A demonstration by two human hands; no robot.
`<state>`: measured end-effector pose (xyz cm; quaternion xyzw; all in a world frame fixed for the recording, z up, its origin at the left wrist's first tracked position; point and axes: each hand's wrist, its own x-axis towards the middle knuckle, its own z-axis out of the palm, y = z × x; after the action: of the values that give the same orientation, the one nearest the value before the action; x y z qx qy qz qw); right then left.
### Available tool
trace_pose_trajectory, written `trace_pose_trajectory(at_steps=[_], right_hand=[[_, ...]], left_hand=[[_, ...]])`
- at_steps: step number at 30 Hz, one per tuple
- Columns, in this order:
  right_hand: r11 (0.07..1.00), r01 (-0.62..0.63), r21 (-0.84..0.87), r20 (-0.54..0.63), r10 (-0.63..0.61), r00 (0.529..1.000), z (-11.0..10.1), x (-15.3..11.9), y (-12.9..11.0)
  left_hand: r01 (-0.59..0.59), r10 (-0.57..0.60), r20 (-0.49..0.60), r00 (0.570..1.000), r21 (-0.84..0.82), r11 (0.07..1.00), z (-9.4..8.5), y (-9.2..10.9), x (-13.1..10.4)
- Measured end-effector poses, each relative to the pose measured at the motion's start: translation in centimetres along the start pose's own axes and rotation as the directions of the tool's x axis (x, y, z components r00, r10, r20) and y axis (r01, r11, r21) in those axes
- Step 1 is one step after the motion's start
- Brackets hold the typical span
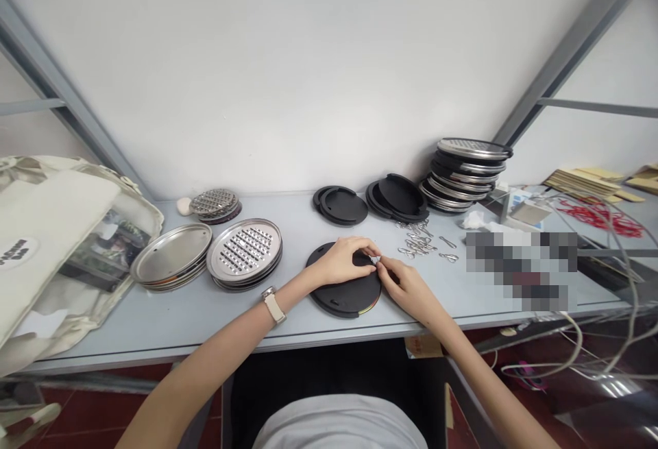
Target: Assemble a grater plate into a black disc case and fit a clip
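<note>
On the table in front of me lies a round black disc (347,298) with a thin coloured strip at its lower right edge. My left hand (347,259) rests over its upper part, thumb and fingers curved around a small shiny metal clip (375,259). From the right, my right hand (404,284) pinches the same clip at the disc's right edge. Fingers partly hide the clip. Several loose wire clips (419,240) lie just beyond my right hand.
Left of the disc are stacked round grater plates (245,251), plain metal discs (172,257) and smaller graters (214,203). Behind lie black round covers (342,205) and more covers (398,197). A tall stack of graters (465,175), red cords (599,217) and a cream bag (56,250) flank the table.
</note>
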<state>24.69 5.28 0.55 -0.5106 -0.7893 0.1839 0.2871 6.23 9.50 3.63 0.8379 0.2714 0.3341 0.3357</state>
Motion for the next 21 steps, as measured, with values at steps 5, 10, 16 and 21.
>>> trace_pose_trajectory(at_steps=[5, 10, 16, 21], right_hand=[[0.999, 0.005, -0.034, 0.004, -0.005, 1.0, -0.03, -0.02, -0.02], [0.998, 0.013, -0.053, -0.004, -0.014, 1.0, -0.03, -0.08, -0.07], [0.997, 0.014, -0.077, -0.002, -0.015, 1.0, 0.11, -0.02, 0.04], [0.997, 0.021, -0.081, 0.007, -0.021, 1.0, 0.2, -0.01, 0.21]], left_hand=[[-0.004, 0.003, -0.017, 1.0, -0.014, 1.0, 0.1, -0.15, -0.03], [0.018, -0.018, -0.014, 1.0, 0.001, 1.0, 0.13, -0.27, -0.07], [0.009, -0.008, -0.016, 1.0, 0.008, 1.0, 0.08, -0.34, -0.09], [0.002, -0.002, -0.007, 1.0, -0.009, 1.0, 0.08, -0.28, -0.02]])
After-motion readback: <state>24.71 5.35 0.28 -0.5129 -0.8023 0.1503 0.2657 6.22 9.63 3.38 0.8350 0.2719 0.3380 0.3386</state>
